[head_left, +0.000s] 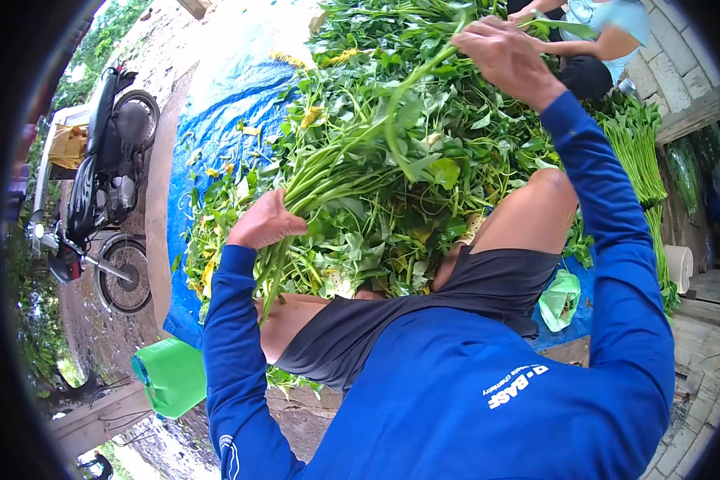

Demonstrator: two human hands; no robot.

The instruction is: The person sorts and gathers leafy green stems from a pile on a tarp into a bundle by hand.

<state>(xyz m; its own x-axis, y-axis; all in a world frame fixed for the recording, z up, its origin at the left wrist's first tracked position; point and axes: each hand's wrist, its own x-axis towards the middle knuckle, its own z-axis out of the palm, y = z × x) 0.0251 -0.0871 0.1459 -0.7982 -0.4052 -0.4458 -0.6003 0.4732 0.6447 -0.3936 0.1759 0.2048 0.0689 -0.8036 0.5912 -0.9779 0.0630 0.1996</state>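
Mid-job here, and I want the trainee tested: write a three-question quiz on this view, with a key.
1. Which hand grips the bundle of stems?
2. True or false: the motorcycle stands to the person's left, beyond the edge of the tarp.
3. Pick one. The tarp under the heap of greens is: A) red, B) blue, C) white.

Key: 1. The left hand. 2. True. 3. B.

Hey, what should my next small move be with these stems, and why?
Probably bring your right hand down and lay its long stem along the stem bunch. Your left hand already grips that bunch, while the right is raised well away from it, holding the stem.
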